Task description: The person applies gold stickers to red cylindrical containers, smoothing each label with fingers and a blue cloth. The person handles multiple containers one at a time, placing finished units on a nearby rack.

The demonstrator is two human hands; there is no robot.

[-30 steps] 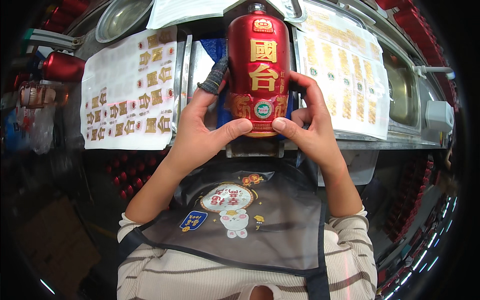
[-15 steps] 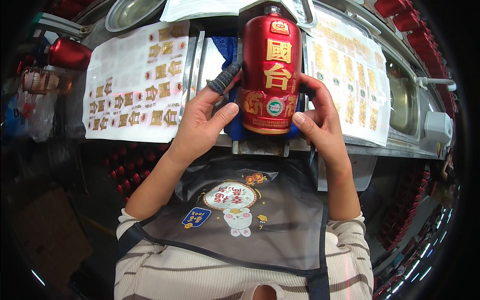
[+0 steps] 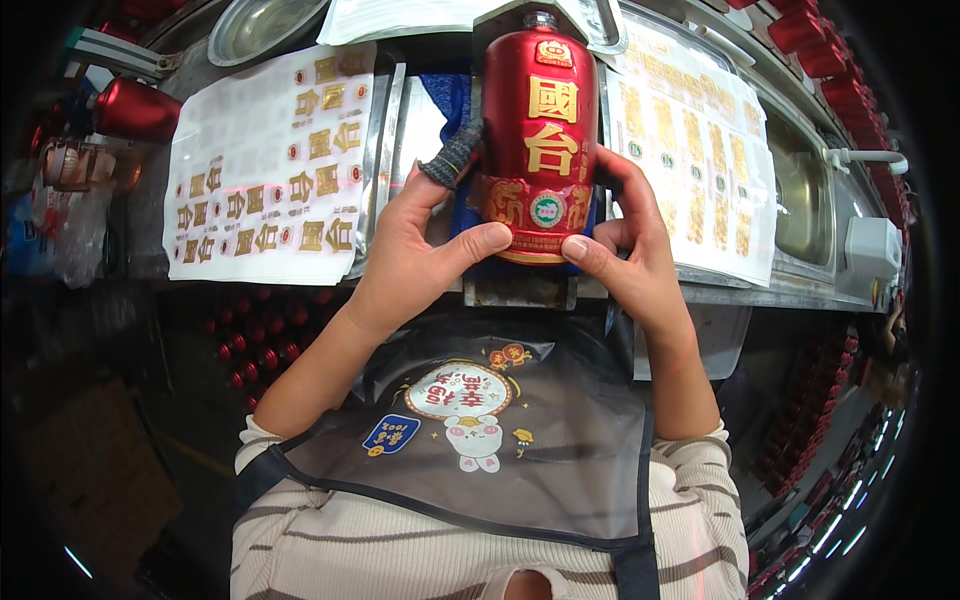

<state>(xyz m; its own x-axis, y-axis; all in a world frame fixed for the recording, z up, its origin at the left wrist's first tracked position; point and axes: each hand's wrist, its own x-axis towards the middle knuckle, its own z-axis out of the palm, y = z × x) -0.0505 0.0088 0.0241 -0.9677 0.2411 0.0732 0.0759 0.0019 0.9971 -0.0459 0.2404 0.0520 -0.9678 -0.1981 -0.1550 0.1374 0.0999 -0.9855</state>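
A glossy red bottle (image 3: 545, 120) with raised gold characters and a dark neck lies in front of me, neck pointing away. Around its lower part runs a red and gold label band (image 3: 508, 200) with a round green and white emblem. My left hand (image 3: 405, 240) grips the left side, a dark grey knitted sleeve (image 3: 452, 160) on one finger and the thumb on the lower front. On the right side, my right hand (image 3: 635, 245) has its fingers curled round the bottle and its thumb by the base. Blue cloth (image 3: 447, 100) shows beneath the bottle.
Sheets of gold character stickers (image 3: 270, 180) lie left, and sheets of gold label strips (image 3: 690, 150) lie right. A metal bowl (image 3: 265, 35) stands far left, near another red bottle (image 3: 137, 108). At the right are a sink (image 3: 805, 200) and a white tap (image 3: 870, 162). Red bottles stand below the bench.
My left thumb has moved right onto the bottle's lower front. My right thumb has shifted left and slightly down toward the base. The bottle has barely moved.
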